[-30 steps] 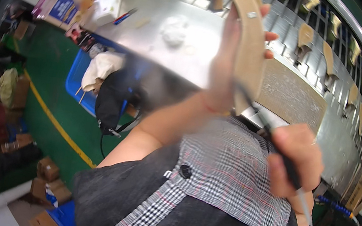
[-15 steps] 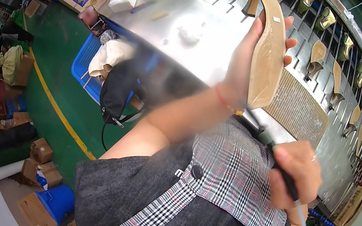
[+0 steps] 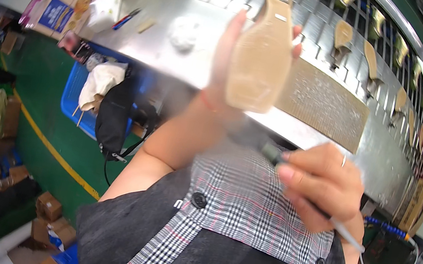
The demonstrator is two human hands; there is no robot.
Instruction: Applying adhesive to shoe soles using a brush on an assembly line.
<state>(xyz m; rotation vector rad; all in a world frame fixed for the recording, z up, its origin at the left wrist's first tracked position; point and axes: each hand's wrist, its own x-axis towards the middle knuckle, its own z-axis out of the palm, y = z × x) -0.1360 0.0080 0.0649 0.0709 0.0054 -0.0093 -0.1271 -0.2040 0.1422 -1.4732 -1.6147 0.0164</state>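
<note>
Left hand clamped on tan sole, right hand gripping pen, conveyor edge behind

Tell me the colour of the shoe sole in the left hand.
Tan; the shoe sole shows best in the head view, the only one.

You stand in a shoe factory: a steel conveyor carries soles, cardboard boxes crowd the green floor.

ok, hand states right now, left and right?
Left hand: closed on tan shoe sole, held up.
Right hand: fingers closed on a thin brush-like tool.
</note>
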